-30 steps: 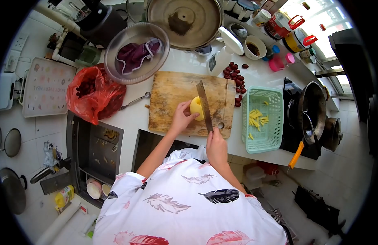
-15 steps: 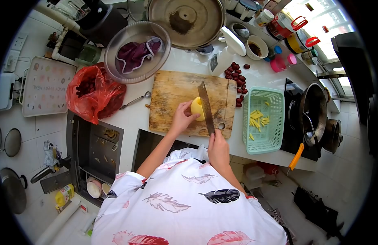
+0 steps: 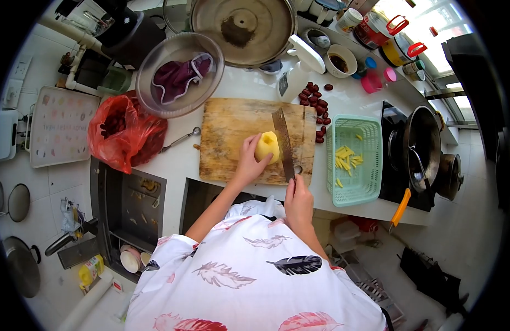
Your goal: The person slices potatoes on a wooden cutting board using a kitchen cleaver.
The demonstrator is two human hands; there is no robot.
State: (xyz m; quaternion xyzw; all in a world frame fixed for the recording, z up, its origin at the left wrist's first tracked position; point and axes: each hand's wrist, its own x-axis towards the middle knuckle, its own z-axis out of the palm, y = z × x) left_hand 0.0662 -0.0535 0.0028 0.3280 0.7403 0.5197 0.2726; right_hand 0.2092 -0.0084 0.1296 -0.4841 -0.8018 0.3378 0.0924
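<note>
A peeled yellow piece of food (image 3: 268, 147), rounded with a hollow in its top, rests on the wooden cutting board (image 3: 224, 132). My left hand (image 3: 250, 163) grips it from the left, fingers and thumb around its side. My right hand (image 3: 299, 201) is closed on the handle of a wide-bladed knife (image 3: 284, 140). The blade stands just right of the yellow piece, its far end pointing away from me. To the right of the board, a green basket (image 3: 355, 193) holds several yellow strips (image 3: 345, 157).
Red dates (image 3: 319, 105) and a white spray bottle (image 3: 299, 69) are behind the board's right side. A red bag (image 3: 128, 132), a plastic bowl with purple cloth (image 3: 180, 77) and a spoon (image 3: 180, 139) lie left. The sink (image 3: 133, 204) is front left; a wok (image 3: 423, 149) stands right.
The knife has moved slightly right, away from the yellow piece, and my right hand has shifted right and toward me. The yellow piece has turned, showing more of its hollow.
</note>
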